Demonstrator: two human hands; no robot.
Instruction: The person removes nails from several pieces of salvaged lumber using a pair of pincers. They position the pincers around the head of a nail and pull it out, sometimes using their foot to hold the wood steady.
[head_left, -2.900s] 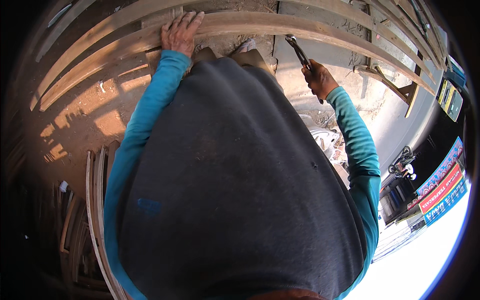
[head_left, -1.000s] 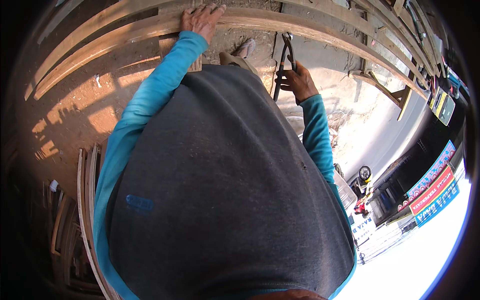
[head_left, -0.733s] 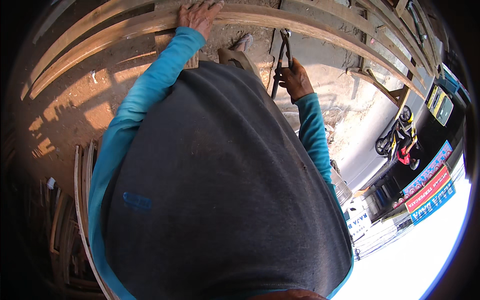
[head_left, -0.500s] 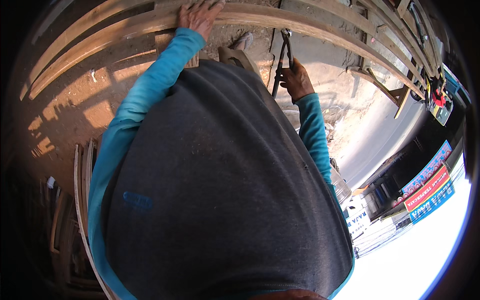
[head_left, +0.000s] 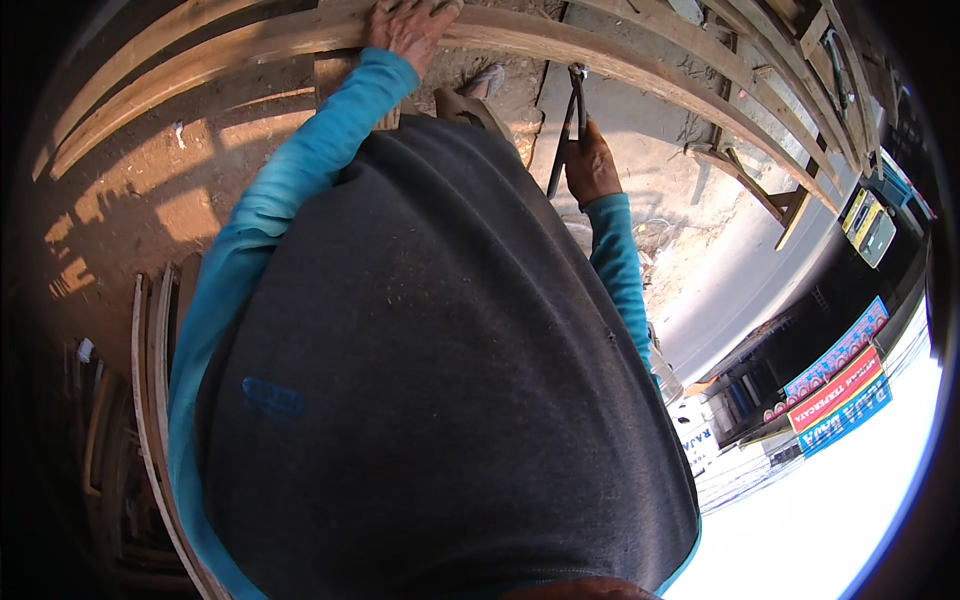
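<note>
While left hand [head_left: 410, 30] rests on plank [head_left: 620, 52], right hand [head_left: 593, 165] holds pincers [head_left: 564, 140] partly spread

Where the handles lay together about three seconds ago, they now stand apart, suggesting the pincers are in use. Right fingers are wrapped around them. Their head is just beside the plank's near edge, right of the left hand; contact indeterminate. Left fingers, partly out of view, lie across the plank; whether they clamp cannot be told. Plank: bare, brown, scuffed.
</note>
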